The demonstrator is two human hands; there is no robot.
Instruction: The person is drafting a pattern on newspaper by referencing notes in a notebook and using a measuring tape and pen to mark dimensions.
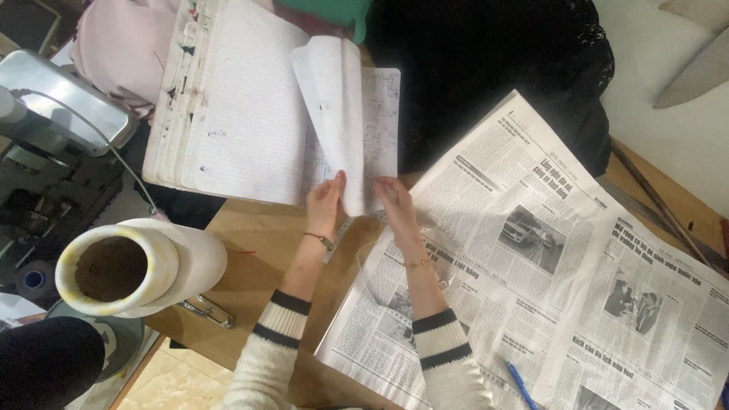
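Both hands are up at the notebook (228, 99), which lies open near the far edge of the wooden table (258, 258). The left hand (325, 205) has its fingers closed on the bottom edge of a page (334, 114) that's curled up and over, mid-flip. The right hand (395, 199) is right beside it, fingertips pinching the lower edge of the same sheet or the one under it, can't quite tell which. Both wrists have thin bracelets, and the sleeves are cream knit with dark stripes at the cuffs.

The notebook is lined, and its left margin has small dark marks. The page under the curl is covered in handwriting.

A big newspaper (547, 266) is spread open on the table's right side, and the right forearm lies across it. A blue pen (522, 386) sits on the paper near the bottom edge. On the left, a thick white roll (163, 266) with a brown core lies on the table corner, with a metal clip (206, 310) just beside it. Black fabric (486, 68) is heaped past the newspaper, and pink cloth (121, 45) sits left of the notebook.
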